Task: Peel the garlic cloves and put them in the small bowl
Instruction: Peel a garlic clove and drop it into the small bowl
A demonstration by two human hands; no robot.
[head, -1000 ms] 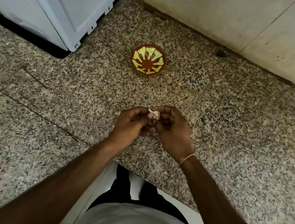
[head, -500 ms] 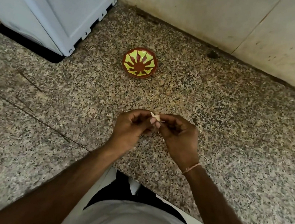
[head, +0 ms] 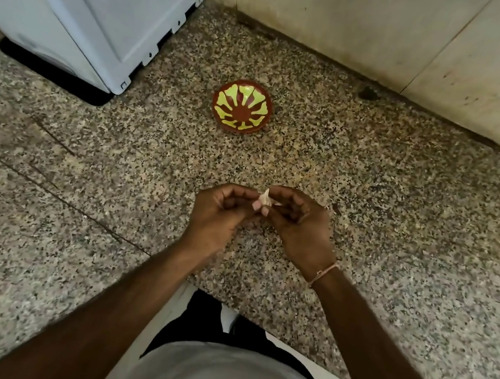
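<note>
Between both hands, seen from the head camera, the garlic clove (head: 265, 198) is pinched by the left hand (head: 219, 214) and right hand (head: 298, 225), each grip curled round it. Straight beyond it, well apart, sits the small bowl (head: 242, 105), apparently empty.

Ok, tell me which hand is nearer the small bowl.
Left, narrowly. The left hand sits almost straight below the small bowl; the right hand is offset further right. Both pinch the garlic clove.
</note>
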